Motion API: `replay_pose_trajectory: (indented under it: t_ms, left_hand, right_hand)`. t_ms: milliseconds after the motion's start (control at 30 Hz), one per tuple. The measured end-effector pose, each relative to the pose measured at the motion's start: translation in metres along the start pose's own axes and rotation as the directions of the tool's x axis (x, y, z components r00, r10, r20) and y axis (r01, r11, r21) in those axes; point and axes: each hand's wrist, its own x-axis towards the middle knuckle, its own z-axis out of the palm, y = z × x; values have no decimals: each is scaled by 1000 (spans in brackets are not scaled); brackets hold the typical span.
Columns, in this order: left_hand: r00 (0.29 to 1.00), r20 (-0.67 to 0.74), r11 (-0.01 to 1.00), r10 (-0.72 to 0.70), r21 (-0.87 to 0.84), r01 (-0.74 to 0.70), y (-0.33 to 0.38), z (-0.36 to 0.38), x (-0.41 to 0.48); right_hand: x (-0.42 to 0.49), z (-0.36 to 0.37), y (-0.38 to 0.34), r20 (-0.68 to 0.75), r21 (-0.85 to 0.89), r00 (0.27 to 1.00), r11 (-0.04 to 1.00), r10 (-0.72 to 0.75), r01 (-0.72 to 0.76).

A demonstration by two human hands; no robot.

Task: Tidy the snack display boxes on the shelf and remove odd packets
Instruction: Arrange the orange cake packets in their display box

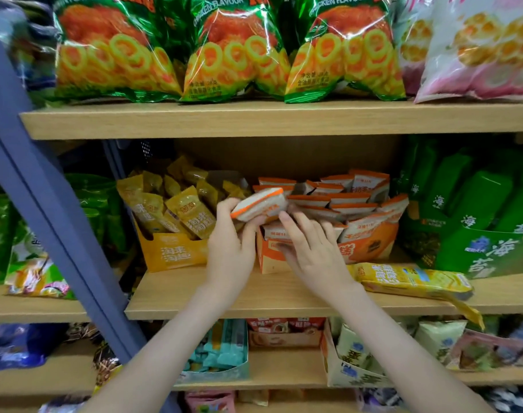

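Note:
On the middle shelf (254, 296) stand a yellow display box (176, 254) of yellow packets and, right of it, an orange display box (367, 248) full of orange-and-white packets. My left hand (230, 242) grips one orange-and-white packet (258, 205), lifted and tilted above the gap between the two boxes. My right hand (310, 248) lies with straight fingers over the front left of the orange box, fingertips touching the packets inside. A yellow packet (409, 283) lies loose on the shelf board in front of the orange box, to the right.
A green seaweed box (486, 251) stands at the right of the same shelf. Green ring-snack bags (233, 52) fill the shelf above. A blue-grey upright post (54, 210) runs down the left. More snack boxes (218, 353) sit on the lower shelf.

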Motion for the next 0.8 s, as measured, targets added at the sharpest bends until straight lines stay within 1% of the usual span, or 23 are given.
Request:
replay_pose_trajectory:
  t_ms: [67, 133, 167, 233, 267, 300, 367, 400, 467, 500, 533, 600, 633, 700, 733, 767, 800]
  left_hand:
    - [998, -42, 998, -44, -39, 42, -7, 1, -4]
    - [996, -25, 997, -83, 3, 83, -13, -1, 0]
    - [997, 17, 993, -81, 82, 79, -17, -2, 2]
    - [987, 154, 960, -44, 280, -1, -24, -1, 7]
    - [971, 234, 933, -44, 357, -44, -25, -1, 8]
    - [950, 308, 918, -49, 388, -78, -25, 0, 9]
    - [902, 431, 942, -7, 306, -139, -23, 3, 11]
    - [881, 473, 955, 21, 251, -158, -21, 3, 13]
    - [855, 518, 966, 22, 210, -152, -21, 4, 17]
    - [847, 532, 966, 5, 217, -143, -20, 5, 18]
    - [840, 542, 961, -21, 242, -132, -21, 5, 19]
    - [852, 521, 950, -60, 291, -110, -25, 7, 15]
    - [875, 478, 951, -79, 299, -77, -27, 7, 11]
    - [937, 334, 950, -102, 311, -7, -29, 9, 3]
    - [959, 279, 935, -55, 351, -49, -31, 9, -1]
    - [964, 263, 899, 24, 416, -136, -33, 9, -5]
    - [955, 282, 850, 95, 476, -225, -38, 9, -8]
  right_hand:
    - [0, -2, 1, -34, -29, 999, 999, -18, 17]
    - [1, -3, 3, -48, -44, 998, 999, -28, 25]
    - [1, -3, 4, -50, -34, 998, 999, -33, 31]
    - [0, -1, 9, -42, -12, 998, 999, -42, 41]
    - [-1, -2, 11, -41, -8, 998, 999, -42, 42]
    - [-2, -3, 13, -49, -6, 998, 999, -39, 39]
    - [-3, -8, 11, -76, -18, 997, 1000, -17, 15]
    - [-3, -12, 8, -67, -34, 998, 999, 2, -4]
    - [3, -17, 1, 19, -83, 999, 996, 28, -27]
    - [6, -17, -2, 69, -112, 997, 993, 33, -25]
    - [9, -16, -5, 104, -142, 994, 990, 43, -27]
    - [11, -11, -8, 124, -179, 989, 982, 83, -60]
    - [11, -8, -8, 121, -184, 987, 979, 107, -84]
    - [10, -5, -8, 112, -171, 985, 979, 135, -115]
    - [10, -4, -7, 105, -157, 986, 981, 133, -115]
    - [10, -5, -5, 96, -141, 988, 984, 123, -108]
    - [10, -6, -2, 90, -125, 990, 987, 112, -100]
